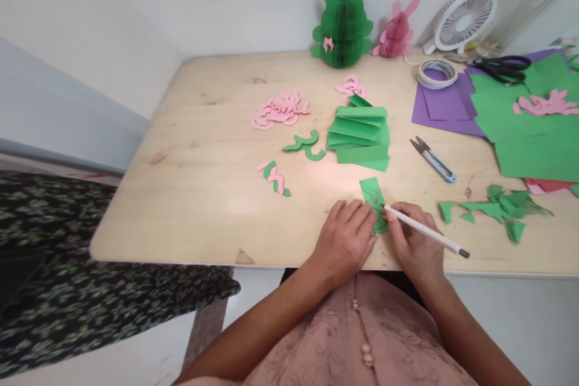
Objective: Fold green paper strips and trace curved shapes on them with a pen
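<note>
Left hand [346, 235], its grip impossible to tell, covers part of the slip [371, 190]; right hand [418, 250], palm hidden, has its grip clamped on the pen [427, 231].

Along the back edge of the table [194, 193] stand a green honeycomb-paper rabbit [344, 27], a smaller pink honeycomb-paper rabbit [396, 37] and, farther right, a white fan [464, 21] near a tall clear container [520, 15]. In front of the fan, a white tape roll [438, 84] lies on purple paper [447, 107]. Black-handled scissors [491, 64] lie to its right.
</note>
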